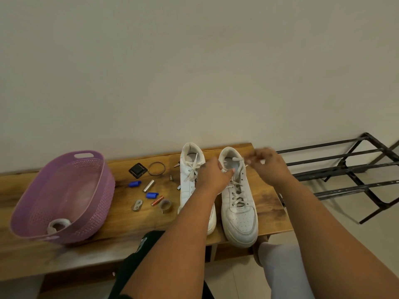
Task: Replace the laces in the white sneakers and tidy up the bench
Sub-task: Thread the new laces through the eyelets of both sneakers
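Both hands (239, 169) pinch lace at the right sneaker (238, 199) overhanging bench edge (278, 227).

Basket (64, 197) left on bench (267, 203), small bits in middle, sneakers (239, 203) right; rack (349, 169) beyond.

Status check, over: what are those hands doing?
Left hand and right hand pinching the right white sneaker's lace. Nothing blocking.
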